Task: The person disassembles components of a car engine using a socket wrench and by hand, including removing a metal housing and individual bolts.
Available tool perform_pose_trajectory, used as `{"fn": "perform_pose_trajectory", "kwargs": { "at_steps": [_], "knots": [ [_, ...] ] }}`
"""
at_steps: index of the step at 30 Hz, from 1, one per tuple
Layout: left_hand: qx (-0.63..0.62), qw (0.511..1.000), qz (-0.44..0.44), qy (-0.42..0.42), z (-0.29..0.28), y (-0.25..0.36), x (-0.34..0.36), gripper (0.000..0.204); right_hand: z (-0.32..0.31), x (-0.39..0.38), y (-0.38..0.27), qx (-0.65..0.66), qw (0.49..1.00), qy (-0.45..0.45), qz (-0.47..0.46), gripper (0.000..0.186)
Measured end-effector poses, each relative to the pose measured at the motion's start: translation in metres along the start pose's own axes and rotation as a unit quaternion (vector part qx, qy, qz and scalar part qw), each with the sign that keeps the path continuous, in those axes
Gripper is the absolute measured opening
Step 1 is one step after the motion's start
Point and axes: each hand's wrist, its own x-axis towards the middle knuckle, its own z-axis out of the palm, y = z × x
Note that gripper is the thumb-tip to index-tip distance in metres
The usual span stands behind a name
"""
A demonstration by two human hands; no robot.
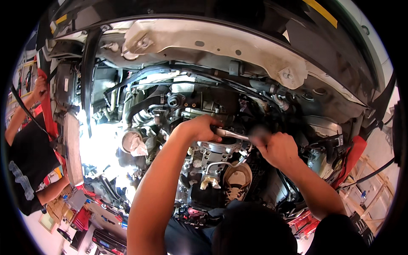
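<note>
Both my hands are over the middle of a car's engine bay, above an opened engine (214, 155) with bare metal faces and bolt holes. A silver bar-shaped wrench (233, 134) lies slanted between them. My left hand (203, 128) is closed around its left end, fingers curled toward the engine's far side. My right hand (279, 149) is closed at the other end, where a blurred patch hides the fingertips and the tool's end. Just below the wrench runs a thin bent metal pipe (221, 165). A crumpled whitish cloth (210, 183) sits at the engine's near side.
A tan shoe (236, 180) stands within the bay, near the engine. White cloth (137, 144) fills a round opening at left, beside a glaring work light (102, 146). Hoses (170, 68) cross the back. At far left, another person's hand (40, 87) touches a red fender cover (50, 112).
</note>
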Motion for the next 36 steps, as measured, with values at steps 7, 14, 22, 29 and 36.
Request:
{"fn": "perform_pose_trajectory", "kwargs": {
  "at_steps": [7,14,22,29,36],
  "knots": [
    [-0.078,0.996,-0.011,-0.041,-0.007,0.017,-0.01,0.064,-0.045,-0.004,-0.024,0.029,0.993,-0.112,-0.002,0.045],
    [-0.168,0.983,-0.043,-0.059,-0.012,0.028,-0.017,0.061,-0.011,0.004,0.014,0.052,0.994,-0.086,-0.049,0.046],
    [-0.224,0.97,-0.063,-0.063,-0.01,0.021,-0.017,0.062,0.01,0.011,0.029,0.066,0.993,-0.061,-0.071,0.048],
    [-0.233,0.967,-0.079,-0.071,-0.015,0.027,-0.021,0.062,0.009,0.012,0.03,0.081,0.991,-0.082,-0.061,0.047],
    [0.017,0.803,0.027,0.596,0.063,0.052,-0.084,0.037,0.009,0.014,0.03,0.091,0.988,-0.123,-0.032,0.04]
  ]
}}
